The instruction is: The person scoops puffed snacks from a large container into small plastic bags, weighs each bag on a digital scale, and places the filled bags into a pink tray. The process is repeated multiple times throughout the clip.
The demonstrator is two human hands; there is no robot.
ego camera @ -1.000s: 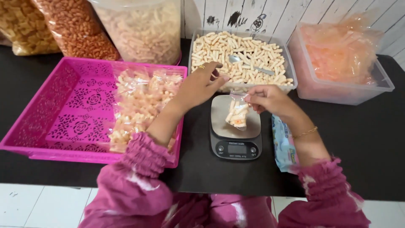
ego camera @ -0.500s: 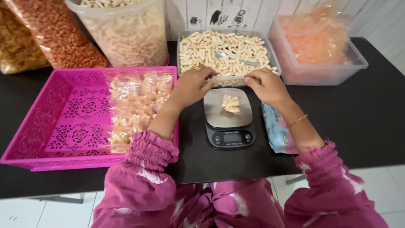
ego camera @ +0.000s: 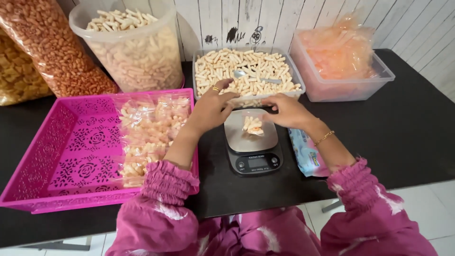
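Snack bag (ego camera: 253,125) sits on the digital kitchen scale (ego camera: 252,144) platform, both hands pinching its clear top edge so the mouth stays open: left hand (ego camera: 212,105), right hand (ego camera: 285,110). Tray of puffed sticks (ego camera: 246,71) with scoop (ego camera: 241,74) sits just behind the scale for short reach; pink basket (ego camera: 57,151) on the left collects filled bags (ego camera: 147,132).

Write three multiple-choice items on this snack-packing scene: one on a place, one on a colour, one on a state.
1. Where does the small clear bag of snacks lie?
A. on the kitchen scale
B. in the basket
C. on the floor

2. What colour is the lattice basket?
A. green
B. pink
C. white

3. What are the left hand and right hand doing?
A. resting in the lap
B. raised over the bag's top edge
C. gripping the spoon

Answers: 1 A, the bag sits on the scale's plate; 2 B, its walls are bright pink; 3 B, both sets of fingers meet above the bag.
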